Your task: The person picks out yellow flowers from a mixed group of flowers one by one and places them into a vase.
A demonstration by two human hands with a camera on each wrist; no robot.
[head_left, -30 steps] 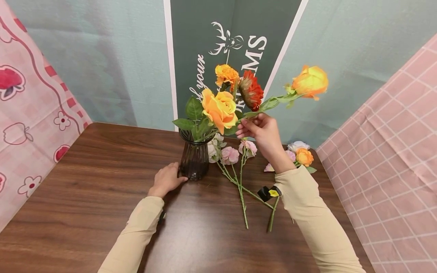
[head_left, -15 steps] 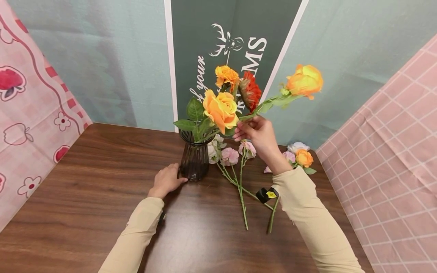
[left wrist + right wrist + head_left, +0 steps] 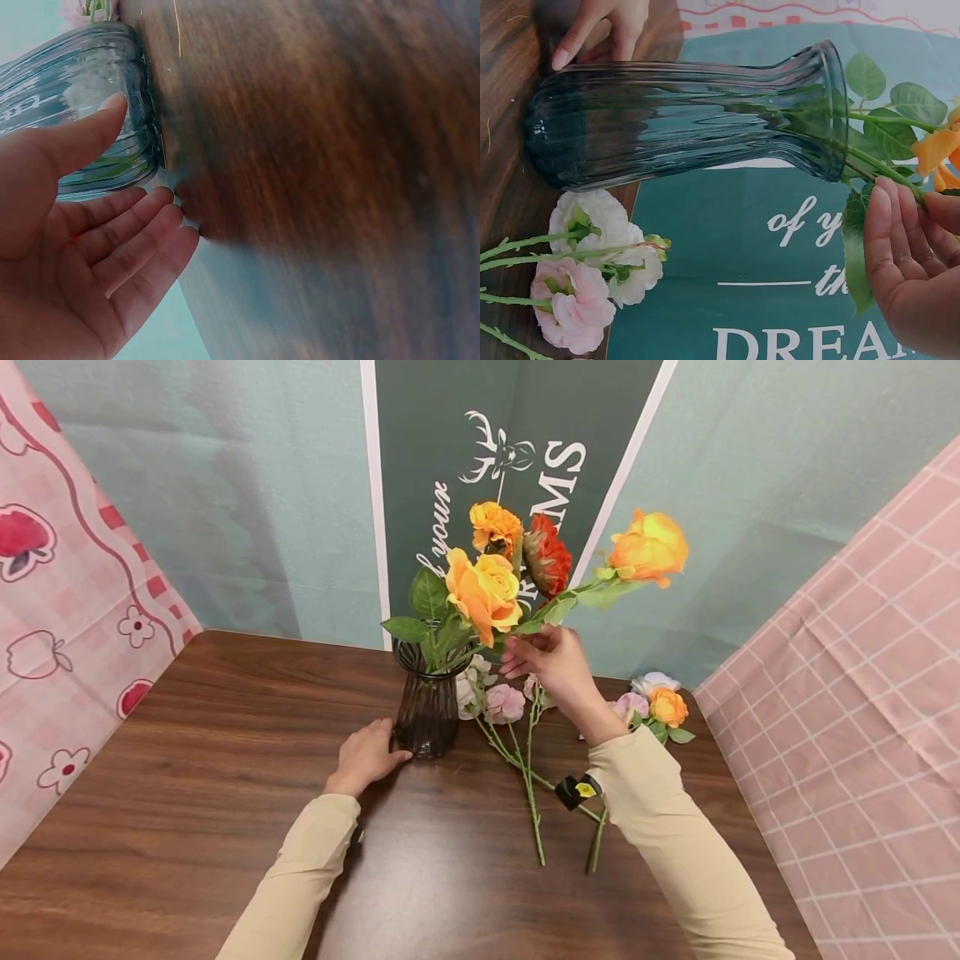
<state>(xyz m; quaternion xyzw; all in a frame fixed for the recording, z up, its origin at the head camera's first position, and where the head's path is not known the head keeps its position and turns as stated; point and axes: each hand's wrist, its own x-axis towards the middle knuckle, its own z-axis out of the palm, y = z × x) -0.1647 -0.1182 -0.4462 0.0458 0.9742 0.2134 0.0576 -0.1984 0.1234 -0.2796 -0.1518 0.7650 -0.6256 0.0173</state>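
Observation:
A dark ribbed glass vase stands upright on the table. In it are an orange rose with green leaves, an orange carnation-like flower and a red flower. My right hand pinches the stem of a yellow-orange rose, whose bloom leans out to the right; in the right wrist view its fingers are just beyond the vase mouth. My left hand rests low at the vase's left side, its fingers fairly straight and its thumb at the base.
Pale pink and white flowers lie on the wooden table right of the vase, stems toward me. More blooms, with an orange rose, lie at the back right. Fabric hangs behind and on both sides.
My right hand has moved left and slightly down with the yellow-orange rose, bringing its stem nearer the vase. The left hand has stayed at the vase base.

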